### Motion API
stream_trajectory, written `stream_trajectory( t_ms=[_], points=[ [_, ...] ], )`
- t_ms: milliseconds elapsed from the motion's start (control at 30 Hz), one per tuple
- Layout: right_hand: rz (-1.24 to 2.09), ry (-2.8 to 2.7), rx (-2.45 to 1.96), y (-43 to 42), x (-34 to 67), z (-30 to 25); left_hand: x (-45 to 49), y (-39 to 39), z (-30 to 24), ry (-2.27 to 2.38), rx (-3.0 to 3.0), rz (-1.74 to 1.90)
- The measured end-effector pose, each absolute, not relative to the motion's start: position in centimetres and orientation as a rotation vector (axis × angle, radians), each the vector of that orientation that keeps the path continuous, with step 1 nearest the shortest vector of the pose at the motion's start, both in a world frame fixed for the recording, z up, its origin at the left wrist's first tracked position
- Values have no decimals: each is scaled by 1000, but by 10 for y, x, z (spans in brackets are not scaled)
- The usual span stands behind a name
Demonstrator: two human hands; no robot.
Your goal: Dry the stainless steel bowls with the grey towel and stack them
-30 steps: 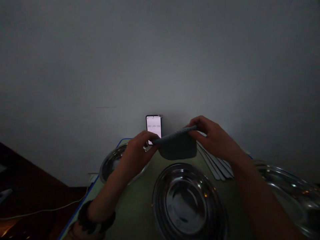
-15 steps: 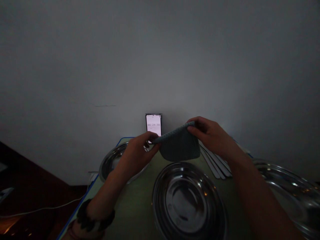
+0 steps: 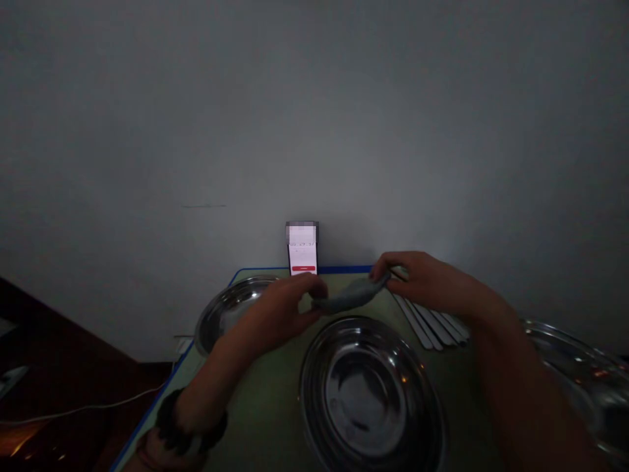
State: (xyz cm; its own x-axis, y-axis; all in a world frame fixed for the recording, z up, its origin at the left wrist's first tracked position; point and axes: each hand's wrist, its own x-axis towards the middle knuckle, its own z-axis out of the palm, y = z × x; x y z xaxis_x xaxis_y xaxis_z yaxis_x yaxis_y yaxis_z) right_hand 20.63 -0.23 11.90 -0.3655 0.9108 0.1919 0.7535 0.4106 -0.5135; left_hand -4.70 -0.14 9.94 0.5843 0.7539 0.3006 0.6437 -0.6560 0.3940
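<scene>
A small grey-green cloth (image 3: 352,295) is stretched between my two hands, just above the far rim of the middle steel bowl (image 3: 366,393). Its left end is pinched in my left hand (image 3: 287,308), which wears a dark beaded bracelet at the wrist. The other end is held between the thumb and fingers of my right hand (image 3: 417,278). The cloth is seen nearly edge-on and is slightly blurred. Beyond the right hand's fingers lie several flat metal utensils (image 3: 432,324), whose far ends are partly hidden by that hand.
A second steel bowl (image 3: 211,321) stands at the left, partly behind my left forearm. Another large steel basin (image 3: 580,354) is at the right. A lit phone (image 3: 303,252) leans on the wall at the table's (image 3: 265,400) back edge. A white cable (image 3: 98,409) runs at lower left.
The cloth was hanging with its broad side showing; now it is lower and flattened, nearly edge-on. Both hands have come down slightly, still holding it.
</scene>
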Motion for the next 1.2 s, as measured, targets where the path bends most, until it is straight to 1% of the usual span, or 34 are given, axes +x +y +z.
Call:
stream_trajectory(
  t_ms=[100, 167, 400, 600, 767, 1000, 1200],
  points=[
    [710, -2505, -1494, -12, 209, 123, -48, -4, 100, 956, 2550, 244],
    [746, -2534, -1517, -13, 203, 122, -50, -4, 100, 940, 2501, 142],
    [665, -2540, -1546, 7, 167, 91, -57, -3, 103, 956, 2450, 168],
    [748, -2569, -1477, 11, 156, 77, -60, 1, 95, 1184, 2451, 92],
    [774, -2686, -1507, 9, 147, 69, -58, 0, 91, 1178, 2424, 28],
    [625, -2691, -1589, 10, 141, 59, -53, -3, 93, 1195, 2395, -2],
    [532, -2634, -1447, 18, 158, 63, -54, -2, 92, 1296, 2409, 49]
  ],
)
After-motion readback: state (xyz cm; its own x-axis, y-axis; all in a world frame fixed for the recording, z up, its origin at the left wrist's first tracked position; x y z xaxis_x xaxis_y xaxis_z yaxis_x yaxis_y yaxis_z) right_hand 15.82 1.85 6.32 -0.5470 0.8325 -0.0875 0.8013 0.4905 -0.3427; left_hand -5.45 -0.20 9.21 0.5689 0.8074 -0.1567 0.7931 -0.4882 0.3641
